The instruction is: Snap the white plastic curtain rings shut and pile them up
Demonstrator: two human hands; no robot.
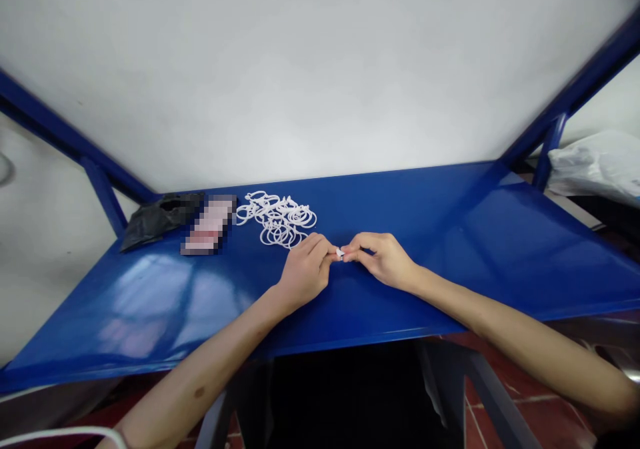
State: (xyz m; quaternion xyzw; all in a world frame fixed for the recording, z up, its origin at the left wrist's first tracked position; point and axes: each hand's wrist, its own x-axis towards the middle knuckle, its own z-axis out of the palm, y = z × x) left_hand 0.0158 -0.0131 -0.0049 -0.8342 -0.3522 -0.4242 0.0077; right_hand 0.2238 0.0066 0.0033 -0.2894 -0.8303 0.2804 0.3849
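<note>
My left hand point(307, 267) and my right hand point(383, 259) meet above the middle of the blue table, fingertips almost touching. Both are closed in a pinch on a small white piece point(340, 253) that shows between the fingertips. Most of it is covered by the fingers, so its exact kind is hidden. Just behind and left of my left hand lies a loose pile of thin white loops point(280, 219), ring-shaped with small knobs or knots on them.
The glossy blue table point(440, 215) backs onto a pale wall, with blue frame bars on both sides. At left lie a black plastic bag point(160, 219) and a blurred-out flat rectangular item point(210, 225). A white plastic bag point(600, 169) sits beyond the right edge.
</note>
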